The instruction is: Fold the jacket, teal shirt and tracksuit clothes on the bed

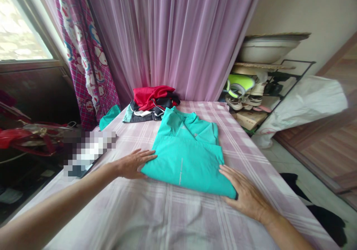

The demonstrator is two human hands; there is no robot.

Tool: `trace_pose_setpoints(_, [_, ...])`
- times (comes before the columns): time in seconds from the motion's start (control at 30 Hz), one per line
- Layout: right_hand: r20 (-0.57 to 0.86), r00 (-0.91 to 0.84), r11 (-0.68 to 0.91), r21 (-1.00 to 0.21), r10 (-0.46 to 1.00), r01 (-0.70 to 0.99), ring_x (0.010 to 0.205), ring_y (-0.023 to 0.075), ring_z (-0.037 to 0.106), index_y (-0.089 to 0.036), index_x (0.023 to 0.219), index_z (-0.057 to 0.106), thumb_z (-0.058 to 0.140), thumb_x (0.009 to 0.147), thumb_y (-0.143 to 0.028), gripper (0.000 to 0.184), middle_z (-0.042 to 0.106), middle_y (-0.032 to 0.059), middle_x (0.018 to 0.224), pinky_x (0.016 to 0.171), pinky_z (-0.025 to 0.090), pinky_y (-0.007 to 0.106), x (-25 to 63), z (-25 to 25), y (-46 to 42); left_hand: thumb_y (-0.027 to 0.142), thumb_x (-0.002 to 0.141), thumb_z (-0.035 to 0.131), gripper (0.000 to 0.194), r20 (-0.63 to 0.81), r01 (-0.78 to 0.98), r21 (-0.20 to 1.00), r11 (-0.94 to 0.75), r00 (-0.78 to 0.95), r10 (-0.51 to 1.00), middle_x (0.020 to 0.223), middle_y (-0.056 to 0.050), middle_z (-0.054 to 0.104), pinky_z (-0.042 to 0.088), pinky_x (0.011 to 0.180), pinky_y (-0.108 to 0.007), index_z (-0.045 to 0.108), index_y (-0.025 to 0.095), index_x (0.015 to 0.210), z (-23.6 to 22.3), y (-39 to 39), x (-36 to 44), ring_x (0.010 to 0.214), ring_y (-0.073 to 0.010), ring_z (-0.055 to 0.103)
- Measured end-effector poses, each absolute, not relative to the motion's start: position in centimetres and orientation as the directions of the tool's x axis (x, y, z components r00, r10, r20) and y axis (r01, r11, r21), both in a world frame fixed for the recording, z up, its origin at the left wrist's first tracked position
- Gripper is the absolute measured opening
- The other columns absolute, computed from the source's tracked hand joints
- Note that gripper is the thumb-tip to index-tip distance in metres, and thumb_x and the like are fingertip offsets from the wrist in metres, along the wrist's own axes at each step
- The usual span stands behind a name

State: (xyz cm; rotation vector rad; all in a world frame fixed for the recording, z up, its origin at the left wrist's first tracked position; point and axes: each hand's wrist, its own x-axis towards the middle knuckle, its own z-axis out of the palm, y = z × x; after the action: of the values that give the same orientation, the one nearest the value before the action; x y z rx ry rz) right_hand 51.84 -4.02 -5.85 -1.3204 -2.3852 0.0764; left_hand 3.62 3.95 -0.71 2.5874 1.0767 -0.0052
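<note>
A turquoise jacket (184, 164) lies folded on the bed, its lower part turned up over the front and its collar at the far end. Small pale lettering runs across the folded part. My left hand (135, 163) rests at the near left corner, fingers stretched out onto the cloth. At the near right corner is my right hand (244, 190), its straight fingers along the jacket's side and its thumb by the near edge. Neither hand visibly grips the cloth, though the thumb tips are partly hidden.
Beyond the jacket lies a pile of clothes with a red garment (152, 97) on top. A turquoise cloth (110, 117) hangs at the bed's left edge, near a pixelated object (92, 153). Purple curtains (173, 38) close off the back. At right stands a shoe rack (295, 79).
</note>
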Motion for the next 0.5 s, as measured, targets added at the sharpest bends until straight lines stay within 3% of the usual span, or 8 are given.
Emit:
trace_pose_setpoints(0.13, [0.418, -0.468, 0.588, -0.228, 0.779, 0.776, 0.128, 0.0279, 0.056, -0.026, 0.131, 0.060, 0.061, 0.083, -0.030, 0.047, 0.061, 0.0091, 0.138, 0.111, 0.045, 0.049, 51.7, -6.2, -4.1, 0.052, 0.089, 0.055, 0.067, 0.020, 0.694, 0.303, -0.653, 0.680, 0.733, 0.159, -0.012, 0.036, 0.017, 0.120, -0.057, 0.038, 0.030, 0.150, -1.7, 2.7, 4.0, 0.145, -0.0301, 0.035])
trace_pose_setpoints(0.27, [0.468, -0.305, 0.490, -0.346, 0.829, 0.800, 0.120, 0.0288, 0.062, -0.027, 0.119, 0.065, 0.055, 0.086, -0.038, 0.037, 0.070, 0.0080, 0.124, 0.107, 0.048, 0.047, 50.9, -5.2, -3.2, 0.044, 0.096, 0.040, 0.047, 0.179, 0.698, 0.376, -0.609, 0.590, 0.787, 0.150, -0.010, 0.051, 0.018, 0.121, -0.054, 0.052, 0.025, 0.137, -2.1, 2.1, 5.4, 0.140, -0.0268, 0.043])
trace_pose_setpoints(0.4, [0.415, 0.012, 0.228, -0.523, 0.910, 0.821, 0.103, 0.0305, 0.069, -0.028, 0.110, 0.064, 0.054, 0.080, -0.048, 0.037, 0.075, 0.0078, 0.107, 0.094, 0.054, 0.042, 49.9, -2.0, -2.6, 0.045, 0.095, 0.034, 0.046, 0.330, 0.695, 0.479, -0.536, 0.423, 0.844, 0.128, -0.010, 0.067, 0.034, 0.116, -0.046, 0.059, 0.021, 0.125, -0.2, 1.9, 7.1, 0.124, -0.0258, 0.058])
trace_pose_setpoints(0.5, [0.429, 0.207, 0.101, -0.593, 0.880, 0.799, 0.093, 0.0297, 0.069, -0.027, 0.110, 0.061, 0.054, 0.079, -0.054, 0.041, 0.074, 0.0084, 0.102, 0.084, 0.055, 0.038, 49.6, 1.0, -3.3, 0.051, 0.092, 0.033, 0.045, 0.333, 0.712, 0.532, -0.459, 0.322, 0.886, 0.098, -0.008, 0.071, 0.051, 0.091, -0.036, 0.065, 0.021, 0.103, 2.3, 0.5, 7.8, 0.091, -0.0227, 0.066])
